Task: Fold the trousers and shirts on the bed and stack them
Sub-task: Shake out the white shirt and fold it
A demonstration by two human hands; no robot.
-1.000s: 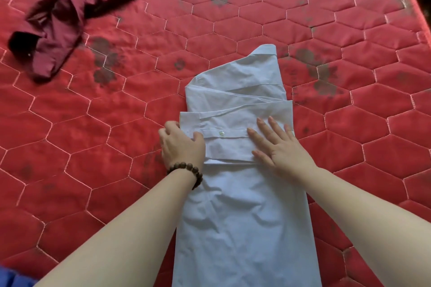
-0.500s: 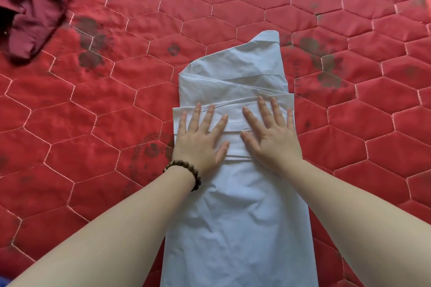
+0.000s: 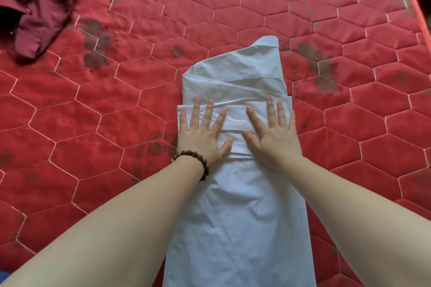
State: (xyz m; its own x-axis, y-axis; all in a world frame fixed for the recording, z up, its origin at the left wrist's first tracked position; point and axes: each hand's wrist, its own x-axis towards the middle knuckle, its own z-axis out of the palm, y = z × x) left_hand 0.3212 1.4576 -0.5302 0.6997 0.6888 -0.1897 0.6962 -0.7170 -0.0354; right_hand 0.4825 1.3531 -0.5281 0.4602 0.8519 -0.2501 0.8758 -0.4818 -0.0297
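A pale blue shirt (image 3: 240, 212) lies lengthwise on the red quilted mattress (image 3: 93, 137), folded into a long narrow strip with its sleeves laid across the upper part and the collar end pointing away from me. My left hand (image 3: 201, 134), a bead bracelet on its wrist, presses flat on the folded sleeve band with fingers spread. Beside it my right hand (image 3: 272, 134) presses flat on the same band, fingers straight. A crumpled maroon garment (image 3: 44, 0) lies at the far left corner.
The mattress shows dark stains at the far middle and right. Its right edge (image 3: 417, 2) runs along the top right, with darkness beyond. A bit of blue cloth (image 3: 3, 275) peeks in at the bottom left.
My left hand went from gripping the sleeve's left edge to lying flat on it. Both hands have since spread slightly apart along the band, smoothing it.
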